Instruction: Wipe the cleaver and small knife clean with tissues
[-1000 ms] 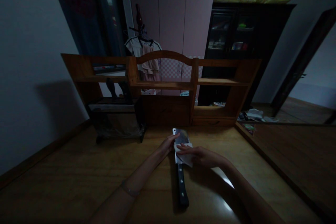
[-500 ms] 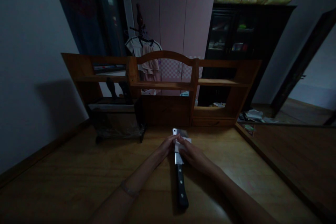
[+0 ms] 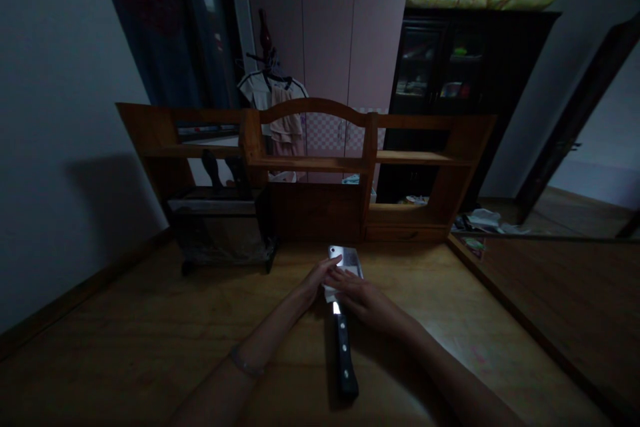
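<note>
A cleaver with a black riveted handle lies on the wooden table, its handle toward me and its wide metal blade pointing away. My left hand grips the blade at its left side, thumb and fingers near the far end. Across the blade lies my right hand, its fingers pressing a folded white tissue or cloth onto the metal. Part of the blade is hidden under the hands and the white piece.
A knife holder with dark-handled knives stands at the back left of the table. Behind it runs a wooden shelf unit with a small drawer at right. A raised edge borders the table's right side.
My right hand and the white piece have slid down the blade toward the handle, uncovering more of the far end. The cleaver stays almost in place.
</note>
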Action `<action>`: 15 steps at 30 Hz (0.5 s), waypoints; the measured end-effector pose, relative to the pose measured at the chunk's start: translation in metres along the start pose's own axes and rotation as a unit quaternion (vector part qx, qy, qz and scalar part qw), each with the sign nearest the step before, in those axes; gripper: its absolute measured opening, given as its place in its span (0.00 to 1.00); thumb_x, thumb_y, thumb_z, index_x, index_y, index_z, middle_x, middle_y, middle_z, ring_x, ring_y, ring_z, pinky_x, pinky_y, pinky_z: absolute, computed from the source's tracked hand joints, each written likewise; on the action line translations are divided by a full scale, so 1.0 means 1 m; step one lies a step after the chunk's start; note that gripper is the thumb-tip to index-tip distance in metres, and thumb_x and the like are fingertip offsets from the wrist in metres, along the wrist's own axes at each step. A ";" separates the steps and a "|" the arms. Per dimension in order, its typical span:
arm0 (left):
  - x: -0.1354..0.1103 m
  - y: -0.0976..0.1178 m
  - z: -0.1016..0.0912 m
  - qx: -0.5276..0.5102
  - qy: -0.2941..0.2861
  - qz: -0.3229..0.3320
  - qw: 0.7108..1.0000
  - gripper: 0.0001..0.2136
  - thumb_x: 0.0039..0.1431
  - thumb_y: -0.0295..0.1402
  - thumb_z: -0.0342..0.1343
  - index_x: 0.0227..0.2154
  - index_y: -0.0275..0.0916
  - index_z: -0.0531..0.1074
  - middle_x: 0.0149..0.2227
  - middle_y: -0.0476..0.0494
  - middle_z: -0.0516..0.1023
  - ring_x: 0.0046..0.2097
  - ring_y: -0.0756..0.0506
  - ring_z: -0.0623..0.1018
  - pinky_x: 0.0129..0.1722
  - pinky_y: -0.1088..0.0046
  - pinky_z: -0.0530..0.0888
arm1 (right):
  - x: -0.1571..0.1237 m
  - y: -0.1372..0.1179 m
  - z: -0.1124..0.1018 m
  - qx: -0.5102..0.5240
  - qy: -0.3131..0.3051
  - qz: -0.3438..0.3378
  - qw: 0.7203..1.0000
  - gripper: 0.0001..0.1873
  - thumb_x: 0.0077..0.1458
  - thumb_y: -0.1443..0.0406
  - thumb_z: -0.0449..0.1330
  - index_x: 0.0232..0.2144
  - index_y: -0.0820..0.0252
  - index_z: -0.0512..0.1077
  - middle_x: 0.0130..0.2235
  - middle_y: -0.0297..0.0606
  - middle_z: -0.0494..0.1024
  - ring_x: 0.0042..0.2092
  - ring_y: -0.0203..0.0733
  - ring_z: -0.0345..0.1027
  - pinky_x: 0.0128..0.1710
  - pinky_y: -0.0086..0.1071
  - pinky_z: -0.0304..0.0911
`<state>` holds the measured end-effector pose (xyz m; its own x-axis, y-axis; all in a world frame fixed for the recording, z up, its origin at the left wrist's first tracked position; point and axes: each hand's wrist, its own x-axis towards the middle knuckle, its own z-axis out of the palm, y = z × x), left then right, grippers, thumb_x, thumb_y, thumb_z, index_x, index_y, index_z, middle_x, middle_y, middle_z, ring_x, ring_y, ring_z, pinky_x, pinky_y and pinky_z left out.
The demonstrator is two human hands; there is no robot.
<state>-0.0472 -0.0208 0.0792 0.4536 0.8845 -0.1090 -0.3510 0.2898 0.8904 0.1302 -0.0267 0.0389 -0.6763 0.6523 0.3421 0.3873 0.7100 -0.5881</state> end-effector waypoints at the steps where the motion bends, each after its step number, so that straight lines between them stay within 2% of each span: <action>1: -0.004 0.001 0.002 0.007 0.004 0.010 1.000 0.10 0.57 0.38 0.57 0.27 0.37 0.76 0.31 0.40 0.82 0.45 0.40 0.80 0.46 0.70 0.74 | 0.000 0.001 0.000 0.001 0.001 0.003 1.000 0.25 0.66 0.63 0.49 0.64 0.48 0.57 0.68 0.35 0.52 0.69 0.47 0.42 0.67 0.51 0.42; 9: -0.006 0.003 0.009 0.024 0.039 0.034 0.998 0.08 0.56 0.35 0.58 0.26 0.36 0.75 0.31 0.41 0.82 0.46 0.41 0.80 0.47 0.71 0.74 | -0.002 0.006 -0.001 0.012 0.000 0.015 1.000 0.25 0.66 0.62 0.49 0.64 0.46 0.56 0.68 0.33 0.53 0.69 0.47 0.41 0.66 0.51 0.43; 15: -0.016 0.007 0.013 0.015 0.030 0.046 0.998 0.08 0.56 0.35 0.58 0.27 0.35 0.76 0.32 0.40 0.82 0.45 0.41 0.80 0.47 0.72 0.73 | -0.002 0.006 -0.002 0.015 0.002 0.016 1.000 0.25 0.66 0.61 0.50 0.64 0.48 0.57 0.67 0.35 0.55 0.68 0.48 0.42 0.66 0.52 0.44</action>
<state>-0.0461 -0.0376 0.0931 0.3707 0.9274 -0.0510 -0.3645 0.1957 0.9104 0.1353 -0.0234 0.0358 -0.6615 0.6760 0.3247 0.3902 0.6799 -0.6208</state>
